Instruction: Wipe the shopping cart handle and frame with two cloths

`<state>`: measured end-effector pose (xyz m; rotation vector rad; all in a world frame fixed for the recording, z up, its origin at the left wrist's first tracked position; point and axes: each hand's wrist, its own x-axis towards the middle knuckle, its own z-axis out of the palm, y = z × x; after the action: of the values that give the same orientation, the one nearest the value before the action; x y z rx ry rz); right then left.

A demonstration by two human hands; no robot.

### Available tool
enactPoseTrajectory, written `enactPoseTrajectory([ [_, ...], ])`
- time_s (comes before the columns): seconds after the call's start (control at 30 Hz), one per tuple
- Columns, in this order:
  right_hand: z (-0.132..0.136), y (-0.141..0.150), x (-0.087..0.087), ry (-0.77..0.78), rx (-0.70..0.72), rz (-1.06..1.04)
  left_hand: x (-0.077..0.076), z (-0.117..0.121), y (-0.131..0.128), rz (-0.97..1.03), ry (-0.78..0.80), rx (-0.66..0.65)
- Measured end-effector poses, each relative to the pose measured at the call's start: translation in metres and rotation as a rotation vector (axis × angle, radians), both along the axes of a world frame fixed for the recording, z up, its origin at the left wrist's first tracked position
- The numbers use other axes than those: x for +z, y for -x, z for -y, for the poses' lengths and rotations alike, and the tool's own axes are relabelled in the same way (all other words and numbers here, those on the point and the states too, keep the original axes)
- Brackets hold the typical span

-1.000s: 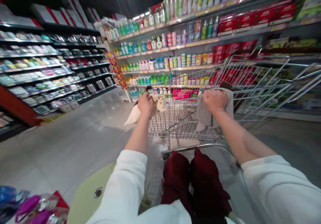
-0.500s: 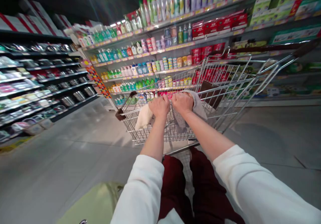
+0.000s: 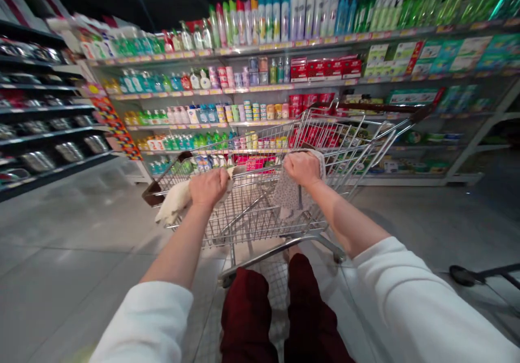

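A wire shopping cart stands sideways in front of me, its brown handle at the right end. My left hand is closed around a cream cloth at the near top rim of the basket. Further right along that rim, my right hand grips a grey speckled cloth, which hangs down the outside of the wire. Inside the basket, behind the rim, a pink printed packet shows through. My fingertips are tucked out of sight on both sides.
Behind the cart runs a long shelf unit stocked with bottles, jars and boxes. Dark shelves with metal pots stand at the left. A wheel of another cart shows at the right edge. Grey tiles cover the floor.
My hands, together at the rim before, are now apart, the left one further left with the cream cloth. The view has turned right, and the green object at lower left has nearly left it.
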<state>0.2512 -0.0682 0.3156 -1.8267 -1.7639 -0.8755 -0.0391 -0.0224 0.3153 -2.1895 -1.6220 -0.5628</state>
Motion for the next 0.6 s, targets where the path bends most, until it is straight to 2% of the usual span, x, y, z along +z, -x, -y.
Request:
enactPoseTrajectory([
  [0.1, 0.014, -0.060, 0.010, 0.016, -0.092, 0.062, -0.002, -0.006, 0.012, -0.036, -0.005, -0.019],
  [0.2, 0.031, -0.115, 0.025, 0.064, -0.205, 0.096, -0.002, -0.008, 0.013, -0.040, -0.030, -0.018],
  [0.3, 0.041, -0.151, 0.037, 0.188, -0.325, 0.170, -0.001, -0.007, 0.019, -0.055, -0.017, -0.016],
  [0.4, 0.042, -0.160, 0.042, 0.265, -0.379, 0.193, 0.000, -0.007, 0.046, -0.031, 0.027, 0.076],
  [0.5, 0.035, -0.156, 0.046, 0.318, -0.468, 0.090, 0.003, -0.014, 0.085, -0.005, 0.136, 0.230],
  [0.6, 0.026, -0.151, 0.053, 0.399, -0.484, 0.005, 0.012, -0.026, 0.107, -0.008, 0.260, 0.278],
])
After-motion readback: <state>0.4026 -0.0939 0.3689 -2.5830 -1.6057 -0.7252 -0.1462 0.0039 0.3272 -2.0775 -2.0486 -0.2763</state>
